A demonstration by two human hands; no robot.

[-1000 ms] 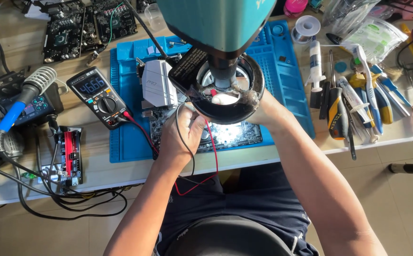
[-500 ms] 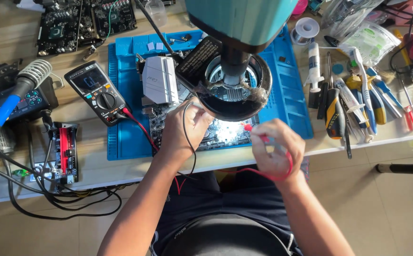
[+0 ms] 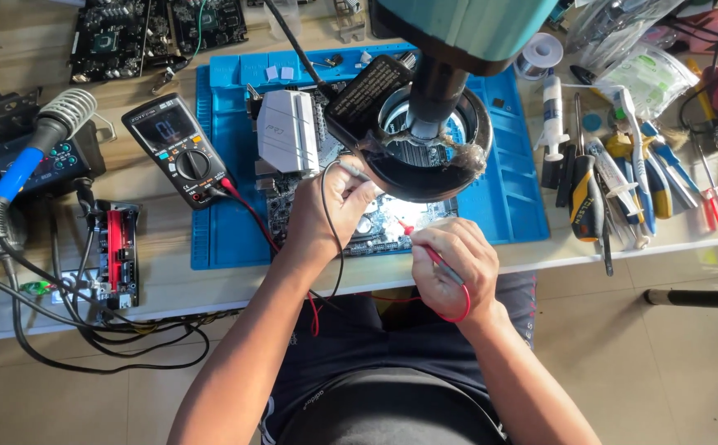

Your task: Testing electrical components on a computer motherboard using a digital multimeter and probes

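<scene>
Gripping red probe (image 3: 431,254), right hand (image 3: 451,268) at five o'clock of green, lamp-lit circuit board (image 3: 379,227); left hand (image 3: 336,206) pinches black probe (image 3: 352,170).

The person wears dark shorts with small white lettering and a dark top; both forearms are bare.

The left hand (image 3: 334,206) holds a black probe over the circuit board (image 3: 375,227) on the blue mat (image 3: 227,231). The right hand (image 3: 451,268) grips a red probe (image 3: 425,247). A meter (image 3: 179,148) lies on the surface (image 3: 161,272) nearby.
</scene>
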